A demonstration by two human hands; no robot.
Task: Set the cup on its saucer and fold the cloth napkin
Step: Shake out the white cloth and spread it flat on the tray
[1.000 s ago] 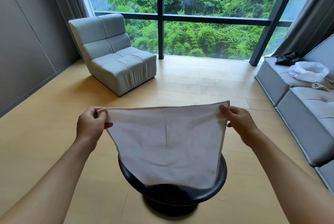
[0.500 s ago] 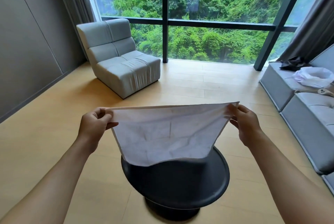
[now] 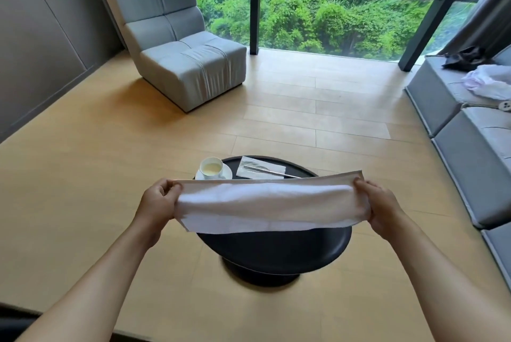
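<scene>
I hold a white cloth napkin [image 3: 271,207] stretched flat and doubled over above the round black table [image 3: 276,247]. My left hand [image 3: 159,202] grips its left end and my right hand [image 3: 380,207] grips its right end. Beyond the napkin, at the table's far left, a white cup [image 3: 211,168] holding pale liquid stands upright on its white saucer [image 3: 228,174]. The napkin hides the middle of the tabletop.
A white paper napkin [image 3: 261,170] with a metal utensil [image 3: 269,171] on it lies at the table's far right. A grey armchair [image 3: 179,46] stands by the window at the back left. A grey sofa [image 3: 475,145] runs along the right, with a white bag [image 3: 489,84] on it.
The hanging lower half of the napkin has swung up and the cloth now lies doubled between my hands. My view tipped down, and the cup and saucer came into sight.
</scene>
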